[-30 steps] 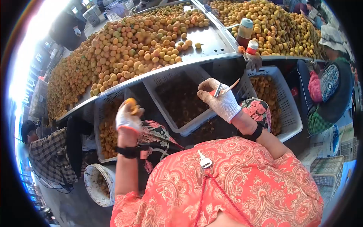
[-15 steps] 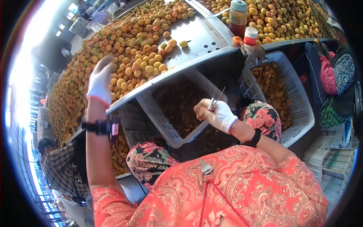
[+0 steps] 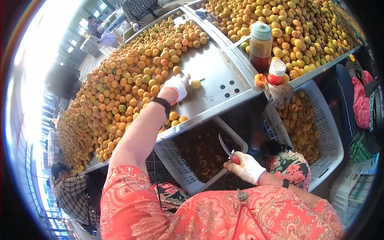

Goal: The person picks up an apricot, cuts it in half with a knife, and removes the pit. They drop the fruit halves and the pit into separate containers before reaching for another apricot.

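My left hand (image 3: 178, 87), in a white glove, reaches over the metal sorting table (image 3: 214, 98) at the edge of a heap of apricots (image 3: 132, 76). Its fingers stretch forward beside a single apricot (image 3: 196, 84) on the bare metal; whether the fingertips touch fruit is hidden. Near my lap, my right hand (image 3: 249, 169), also gloved, is closed around the red handle of a curved knife (image 3: 225, 145). The blade points up and away from me. Below it stands a pale plastic crate (image 3: 192, 185) with dark, wet-looking pieces inside.
A second crate (image 3: 334, 158) at the right holds apricot pieces. A lidded bottle (image 3: 261, 46), a red-and-white jar (image 3: 276, 72) and a dirty glove (image 3: 281, 94) lie along the table's divider. Another person in a checked shirt (image 3: 72, 196) sits at the left.
My left hand has moved right across the apricots to the heap's edge. My right hand has turned the knife so its curved blade shows. The view has shifted slightly.
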The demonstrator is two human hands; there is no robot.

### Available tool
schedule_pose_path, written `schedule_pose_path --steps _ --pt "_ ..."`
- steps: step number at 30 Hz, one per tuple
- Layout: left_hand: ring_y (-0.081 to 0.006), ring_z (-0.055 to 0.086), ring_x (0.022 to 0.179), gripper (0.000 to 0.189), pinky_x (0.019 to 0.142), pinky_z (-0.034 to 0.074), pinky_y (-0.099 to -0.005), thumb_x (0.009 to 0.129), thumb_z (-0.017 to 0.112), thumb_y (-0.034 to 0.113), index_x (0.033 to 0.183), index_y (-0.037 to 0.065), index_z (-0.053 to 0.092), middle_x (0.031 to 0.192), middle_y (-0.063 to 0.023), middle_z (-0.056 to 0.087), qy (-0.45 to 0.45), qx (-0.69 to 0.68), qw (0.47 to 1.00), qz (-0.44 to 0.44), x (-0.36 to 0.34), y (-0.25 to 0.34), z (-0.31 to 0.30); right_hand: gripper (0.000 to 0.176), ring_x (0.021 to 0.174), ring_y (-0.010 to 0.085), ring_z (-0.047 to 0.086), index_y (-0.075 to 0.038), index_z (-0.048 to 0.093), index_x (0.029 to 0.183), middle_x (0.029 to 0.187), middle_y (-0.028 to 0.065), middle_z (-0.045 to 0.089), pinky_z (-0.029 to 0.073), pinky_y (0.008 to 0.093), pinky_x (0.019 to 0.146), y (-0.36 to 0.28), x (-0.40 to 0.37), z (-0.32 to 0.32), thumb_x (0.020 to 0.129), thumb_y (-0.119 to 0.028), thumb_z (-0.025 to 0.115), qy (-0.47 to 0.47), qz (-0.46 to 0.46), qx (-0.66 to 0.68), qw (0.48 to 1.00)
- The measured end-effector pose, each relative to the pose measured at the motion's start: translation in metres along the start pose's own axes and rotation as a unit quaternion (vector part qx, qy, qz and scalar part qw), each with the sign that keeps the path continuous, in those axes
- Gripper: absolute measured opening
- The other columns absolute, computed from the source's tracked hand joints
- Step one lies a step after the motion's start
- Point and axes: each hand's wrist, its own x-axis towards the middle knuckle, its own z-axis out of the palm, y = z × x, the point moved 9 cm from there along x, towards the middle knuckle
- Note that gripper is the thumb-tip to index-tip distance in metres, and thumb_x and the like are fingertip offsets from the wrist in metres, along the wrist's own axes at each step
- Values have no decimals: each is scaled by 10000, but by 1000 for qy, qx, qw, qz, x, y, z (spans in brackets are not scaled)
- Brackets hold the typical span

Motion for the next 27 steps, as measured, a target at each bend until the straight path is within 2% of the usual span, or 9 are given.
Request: schedule_pose_path --steps 2,5,7,9,11,13,20,23,27 --pt "-329 577 1206 432 998 480 -423 839 596 90 1266 153 592 1241 -147 628 -31 76 996 18 1 10 5 532 931 391 670 6 585 1036 919 255 678 501 418 818 -7 -6 -9 853 -484 682 30 -20 -35 999" --pt "-321 607 1143 346 973 491 -414 847 596 115 1192 132 624 1153 -143 661 -31 82 996 -25 -33 24 0 448 918 436 659 9 547 1042 881 268 668 501 454 797 -8 -11 -16 900 -406 642 68 -50 4 996" --pt "-310 612 1120 310 957 492 -391 856 597 144 1163 112 630 1178 -131 654 29 -1 999 14 -56 23 -10 298 898 468 648 -8 524 1020 865 277 662 498 480 738 -22 -22 -30 950 -290 590 139 -115 1 984" --pt "-265 624 1019 412 862 499 -349 831 630 79 1242 117 619 1130 -114 653 76 -169 980 75 -80 15 -14 203 771 370 658 -14 532 1005 789 208 637 497 425 669 -37 -33 -39 959 -205 583 180 -201 64 961" --pt "-197 616 924 507 746 490 -299 802 669 22 1299 94 596 1067 -84 646 66 -446 890 69 -134 25 -22 158 663 243 613 -15 544 976 722 122 591 480 361 617 -47 -43 -41 967 -169 578 172 -266 128 940" --pt "-66 556 822 563 632 425 -196 785 667 -29 1335 46 572 1032 -28 609 31 -682 729 48 -194 46 -22 145 628 122 527 -22 555 939 691 46 542 446 296 582 -65 -55 -36 981 -159 573 131 -279 160 938" --pt "-141 625 834 551 724 497 -269 828 732 92 1333 10 529 1082 -88 638 95 -807 582 33 -325 80 -4 209 614 258 597 -30 522 919 694 135 574 465 368 595 -110 -108 16 1001 -215 574 46 -353 100 929" --pt "-138 633 845 540 737 511 -267 844 709 83 1348 24 526 1080 -77 644 103 -814 569 42 -351 87 -5 245 726 419 632 -25 525 941 729 217 610 477 425 620 -123 -124 35 1008 -258 566 26 -347 -22 937" --pt "-129 623 860 507 758 512 -267 849 684 46 1337 48 546 1084 -52 636 107 -831 540 77 -370 86 -11 256 720 415 634 -25 524 941 733 215 615 474 426 614 -133 -138 47 1015 -268 553 26 -362 -34 931"
